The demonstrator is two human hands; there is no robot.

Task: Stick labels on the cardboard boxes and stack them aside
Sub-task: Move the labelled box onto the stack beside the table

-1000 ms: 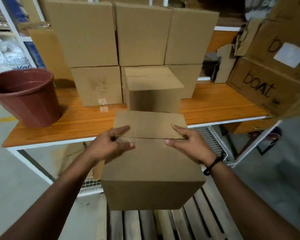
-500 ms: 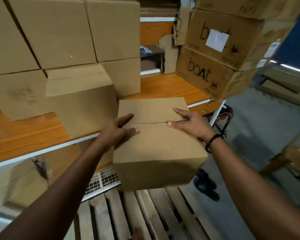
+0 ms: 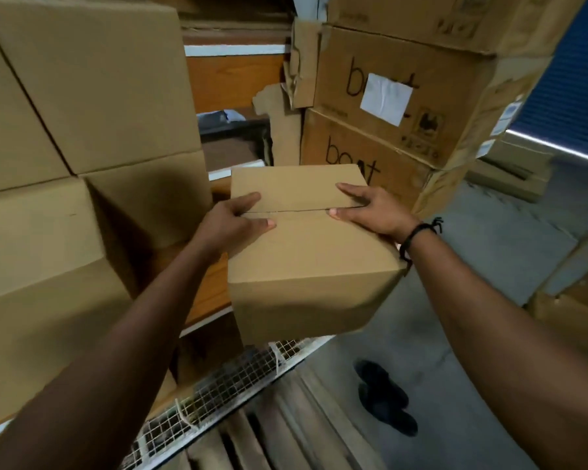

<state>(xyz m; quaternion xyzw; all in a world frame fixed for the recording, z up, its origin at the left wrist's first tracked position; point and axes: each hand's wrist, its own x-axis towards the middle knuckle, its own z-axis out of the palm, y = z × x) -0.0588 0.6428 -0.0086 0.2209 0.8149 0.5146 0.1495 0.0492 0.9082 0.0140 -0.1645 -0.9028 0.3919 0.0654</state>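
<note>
Two bare hands hold one plain cardboard box (image 3: 306, 259) in the centre of the frame, raised in front of the worktop (image 3: 207, 293), its top flaps closed along a seam. The left hand (image 3: 233, 225) grips the box's left edge, thumb and forefinger laid on the top on either side of the seam. The right hand (image 3: 370, 212), with a black wristband (image 3: 418, 232), grips the right edge the same way. The other fingers of both are hidden over the sides. A stack of plain boxes (image 3: 92, 86) fills the upper left. At the upper right stand larger cartons (image 3: 455, 106) marked in black, one bearing a white label (image 3: 386, 99). Along the bottom lie a wire mesh shelf (image 3: 218, 395), wooden slats (image 3: 252, 446) and dark sandals (image 3: 384, 398) on the floor (image 3: 489, 239).
</note>
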